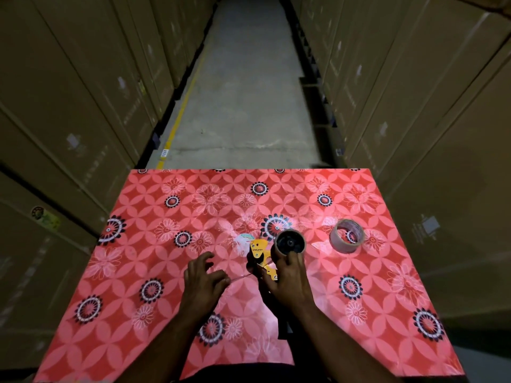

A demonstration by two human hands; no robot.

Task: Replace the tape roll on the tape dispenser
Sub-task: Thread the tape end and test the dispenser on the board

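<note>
A yellow and black tape dispenser [260,251] is held above the red flowered table [171,205], near its middle. On its black hub sits a thin brown tape core [290,241]. My right hand [287,277] grips the dispenser from below, thumb against the core. My left hand [206,275] hovers just left of it, fingers pinched on a thin clear strand of tape [239,277] that runs across to the dispenser. A separate roll of clear tape [347,235] lies flat on the table to the right of the dispenser, untouched.
Tall stacks of cardboard boxes [83,106] line both sides of a concrete aisle [243,92] beyond the table's far edge. A small pale scrap [244,239] lies on the cloth just left of the dispenser's head.
</note>
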